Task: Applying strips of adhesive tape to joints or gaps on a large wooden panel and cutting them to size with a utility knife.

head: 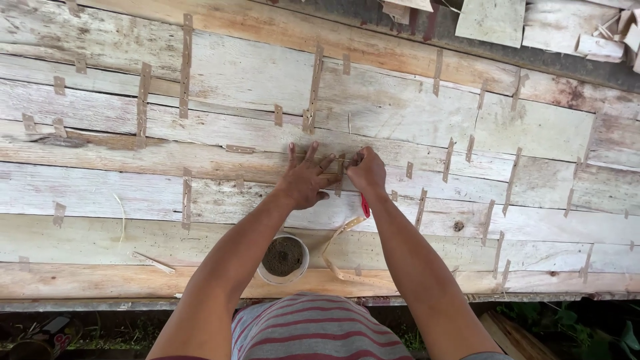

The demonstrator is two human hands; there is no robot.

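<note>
A broad sheet of pale wooden veneer boards (200,193) covered the table, the boards lying side by side lengthwise and patched across their seams with many short brown strips of tape (186,67). Beyond its far edge lay loose offcuts of veneer (492,20). The person leaned over the near edge in a red-and-grey striped shirt (313,330), both arms stretched out over the boards.

The left hand (305,180) lay flat on the wood, fingers spread and pressing down, gripping nothing. The right hand (367,171) was clenched just beside it, fingertips pinched at a seam between two boards, where a short tape piece (340,175) lay between the two hands. Under the right wrist showed a red handle (365,205); I could not tell exactly how the hand held it. From there a long loose tape strip (337,247) curled back toward the near edge.

Beside that strip, beneath the left forearm, stood a small white cup (283,257) filled with something dark and grainy.
</note>
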